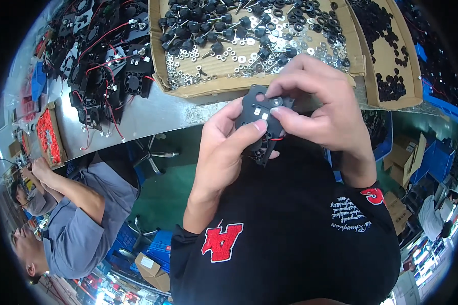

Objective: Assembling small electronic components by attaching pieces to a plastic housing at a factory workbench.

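Note:
Close in front of my chest, above the lap side of the bench, is a black fan assembly (249, 109): a flat dark plate with a round hole, small pale rectangular pads and a fan beneath. My left hand (224, 142) grips its left side, the thumb pressed on the plate's face. At the upper right of the plate, my right hand (318, 99) has its index finger and thumb on either side of a small silver fastener (276, 102). Its other fingers curl behind the plate's edge. A bit of red wire shows under the right thumb.
Just beyond my hands, a cardboard tray (208, 91) holds black knobs with metal studs, nuts and washers. Another tray (414, 84) has black rings. Wired fans (135, 84) pile up at left, near a box of red parts (48, 134). A seated co-worker (86, 218) is at left.

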Available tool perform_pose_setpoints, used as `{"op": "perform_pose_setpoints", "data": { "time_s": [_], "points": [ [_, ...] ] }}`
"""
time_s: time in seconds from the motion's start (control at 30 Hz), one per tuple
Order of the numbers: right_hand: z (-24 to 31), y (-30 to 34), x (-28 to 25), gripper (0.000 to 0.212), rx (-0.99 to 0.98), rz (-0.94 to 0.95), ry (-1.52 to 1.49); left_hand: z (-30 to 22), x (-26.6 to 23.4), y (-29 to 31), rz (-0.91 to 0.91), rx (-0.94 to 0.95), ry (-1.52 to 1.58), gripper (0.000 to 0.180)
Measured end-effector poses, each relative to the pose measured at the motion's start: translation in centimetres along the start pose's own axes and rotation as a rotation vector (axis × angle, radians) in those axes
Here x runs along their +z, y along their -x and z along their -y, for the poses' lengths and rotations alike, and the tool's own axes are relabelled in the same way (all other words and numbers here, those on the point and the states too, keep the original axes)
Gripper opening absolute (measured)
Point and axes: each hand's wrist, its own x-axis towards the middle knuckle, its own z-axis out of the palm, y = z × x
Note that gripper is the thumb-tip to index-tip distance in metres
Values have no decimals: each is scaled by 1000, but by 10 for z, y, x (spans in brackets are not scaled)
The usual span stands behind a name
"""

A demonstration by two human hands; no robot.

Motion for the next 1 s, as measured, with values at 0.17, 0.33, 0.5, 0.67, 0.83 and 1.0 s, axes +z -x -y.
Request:
{"op": "perform_pose_setpoints", "data": {
  "time_s": [0.17, 0.33, 0.5, 0.67, 0.83, 1.0],
  "points": [
    [6, 2, -14, 30, -63, -163, -410, 0, 1, 5, 28, -5, 51, 44],
    [-11, 17, -22, 30, 39, -215, -793, -1, -5, 1, 46, -3, 80, 44],
    [0, 23, 1, 29, 225, -241, -748, -2, -7, 1, 40, 50, 110, 45],
    [-9, 26, 2, 23, 154, -152, -714, -1, -1, 2, 1, 129, 7, 43],
    [-5, 24, 1, 19, 368, -176, -890, 2, 2, 3, -31, 135, -44, 43],
    [-4, 26, 2, 25, 382, -188, -801, 3, 4, 5, -67, 130, -74, 42]
  ]
}}
